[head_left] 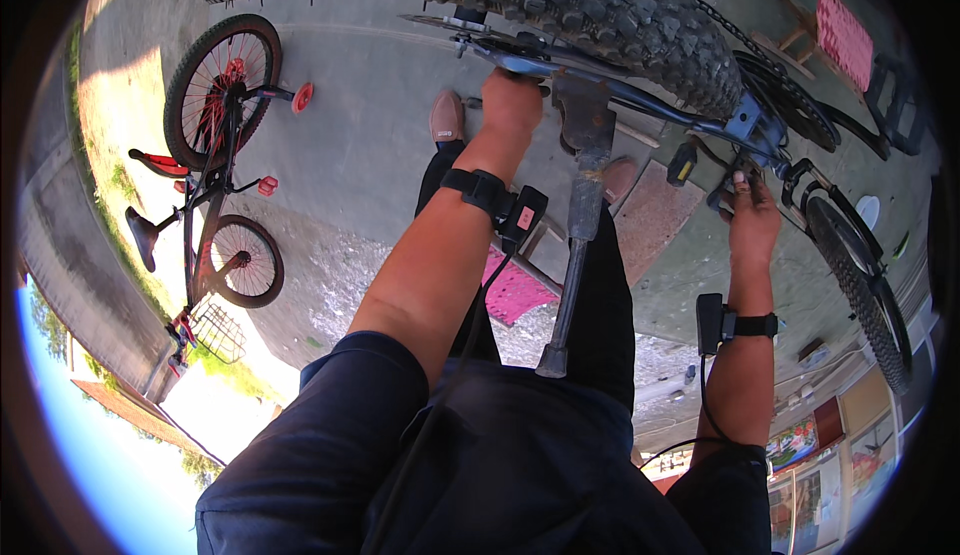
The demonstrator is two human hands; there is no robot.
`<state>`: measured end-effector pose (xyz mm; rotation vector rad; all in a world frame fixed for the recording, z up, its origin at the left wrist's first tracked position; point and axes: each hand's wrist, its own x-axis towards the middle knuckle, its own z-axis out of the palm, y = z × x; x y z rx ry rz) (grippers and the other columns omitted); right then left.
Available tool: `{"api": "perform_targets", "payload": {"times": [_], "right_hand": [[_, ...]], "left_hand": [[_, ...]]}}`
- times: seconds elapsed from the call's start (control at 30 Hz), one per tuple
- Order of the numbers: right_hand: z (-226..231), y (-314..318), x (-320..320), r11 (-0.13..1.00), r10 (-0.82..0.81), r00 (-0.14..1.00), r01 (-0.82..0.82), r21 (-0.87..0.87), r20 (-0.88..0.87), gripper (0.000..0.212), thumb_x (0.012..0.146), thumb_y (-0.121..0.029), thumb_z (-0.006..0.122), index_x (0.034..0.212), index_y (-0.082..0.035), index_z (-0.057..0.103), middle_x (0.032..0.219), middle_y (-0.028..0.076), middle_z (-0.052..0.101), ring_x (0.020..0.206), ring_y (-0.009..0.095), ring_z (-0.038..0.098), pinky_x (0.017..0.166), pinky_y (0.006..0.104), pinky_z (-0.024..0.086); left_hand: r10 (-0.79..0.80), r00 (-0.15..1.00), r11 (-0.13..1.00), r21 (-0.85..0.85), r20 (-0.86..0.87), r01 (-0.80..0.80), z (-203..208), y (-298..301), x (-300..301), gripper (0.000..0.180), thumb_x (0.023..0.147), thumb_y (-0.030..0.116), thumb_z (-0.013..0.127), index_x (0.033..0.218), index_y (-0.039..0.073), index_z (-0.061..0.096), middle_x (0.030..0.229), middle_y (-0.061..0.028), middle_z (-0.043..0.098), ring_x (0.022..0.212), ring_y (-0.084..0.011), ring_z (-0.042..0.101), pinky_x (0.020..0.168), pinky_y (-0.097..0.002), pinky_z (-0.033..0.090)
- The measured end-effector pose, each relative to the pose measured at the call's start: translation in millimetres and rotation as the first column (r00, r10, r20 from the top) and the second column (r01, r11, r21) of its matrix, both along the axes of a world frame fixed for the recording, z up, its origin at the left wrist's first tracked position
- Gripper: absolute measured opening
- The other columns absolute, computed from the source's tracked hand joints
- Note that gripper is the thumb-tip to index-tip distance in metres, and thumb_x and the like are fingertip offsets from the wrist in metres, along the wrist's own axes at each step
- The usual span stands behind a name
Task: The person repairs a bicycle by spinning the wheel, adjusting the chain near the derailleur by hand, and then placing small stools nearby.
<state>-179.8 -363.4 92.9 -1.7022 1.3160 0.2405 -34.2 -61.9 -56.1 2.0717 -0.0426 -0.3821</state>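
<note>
A blue bicycle frame [640, 92] lies across the upper part of the head view, its knobbly tyre [560, 0] above it. My left hand [513, 102] is closed around the frame near the wheel hub, its fingertips hidden. At the crank area on the right, my right hand [752, 217] pinches a small dark part I cannot make out, thumb uppermost. A pedal [683, 164] hangs just left of that hand. Between my arms, a worn metal clamp [584, 120] with a long rod handle [566, 310] meets the frame tube.
On the left, another bicycle [205, 190] with red pedals and a wire basket [219, 331] stands on the concrete. A pink-topped stool [843, 37] is at the upper right. Below me are a brown board [655, 220] and a pink seat [515, 290].
</note>
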Motion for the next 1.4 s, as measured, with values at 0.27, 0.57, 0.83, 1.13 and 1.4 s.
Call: {"api": "perform_targets", "payload": {"times": [0.27, 0.57, 0.83, 1.13, 1.4], "right_hand": [[-0.3, -1.2, -0.8, 0.999, -0.004, 1.000, 0.004, 0.032, 0.008, 0.041, 0.091, -0.024, 0.060, 0.127, -0.006, 0.054, 0.105, 0.004, 0.065, 0.085, 0.014, 0.065, 0.065, 0.0256, 0.048], [2.4, 2.7, -0.1, 1.000, -0.023, 1.000, 0.023, 0.016, 0.014, 0.040, 0.091, -0.024, 0.061, 0.126, -0.005, 0.055, 0.101, 0.003, 0.065, 0.084, 0.013, 0.064, 0.064, 0.0257, 0.048], [1.8, 3.8, -2.0, 1.000, 0.001, 0.999, -0.001, 0.010, 0.038, 0.041, 0.091, -0.031, 0.061, 0.124, -0.006, 0.056, 0.097, 0.001, 0.065, 0.080, 0.010, 0.063, 0.061, 0.0231, 0.046], [2.2, 4.1, -1.4, 1.000, -0.008, 0.999, 0.007, 0.013, 0.037, 0.042, 0.091, -0.031, 0.061, 0.124, -0.005, 0.056, 0.098, 0.002, 0.065, 0.082, 0.011, 0.063, 0.061, 0.0231, 0.045], [3.2, 1.2, -0.9, 1.000, 0.009, 1.000, -0.009, 0.020, 0.006, 0.046, 0.090, -0.033, 0.063, 0.124, -0.003, 0.055, 0.101, 0.003, 0.065, 0.085, 0.012, 0.064, 0.061, 0.0242, 0.045]], "left_hand": [[0.183, 0.922, 0.975, -0.058, -0.342, -0.215, -4.0, -6.7, 1.4, 0.021, 0.086, 0.014, 0.052, 0.098, -0.001, 0.062, 0.096, -0.0175, 0.066, 0.088, -0.0344, 0.063, 0.075, -0.0419, 0.050], [-0.445, 0.894, 0.705, 0.635, 0.049, 0.316, 23.3, 0.0, 7.4, 0.018, 0.084, 0.013, 0.052, 0.093, 0.003, 0.065, 0.096, -0.0175, 0.065, 0.089, -0.0364, 0.061, 0.076, -0.0426, 0.051], [-0.430, 0.896, 0.703, 0.663, 0.107, 0.259, 35.4, -1.3, 3.8, 0.018, 0.078, 0.014, 0.057, 0.092, 0.006, 0.066, 0.093, -0.0145, 0.066, 0.086, -0.0338, 0.063, 0.072, -0.0428, 0.052], [-0.401, 0.911, 0.711, 0.661, 0.100, 0.240, 36.8, 0.6, 0.5, 0.017, 0.077, 0.014, 0.059, 0.088, 0.007, 0.068, 0.093, -0.0136, 0.067, 0.086, -0.0300, 0.064, 0.071, -0.0408, 0.052], [-0.258, 0.962, 0.822, 0.502, -0.092, 0.269, 58.4, 3.0, 6.7, 0.020, 0.083, 0.014, 0.058, 0.098, 0.001, 0.064, 0.089, -0.0133, 0.067, 0.074, -0.0253, 0.066, 0.061, -0.0375, 0.051]]}}
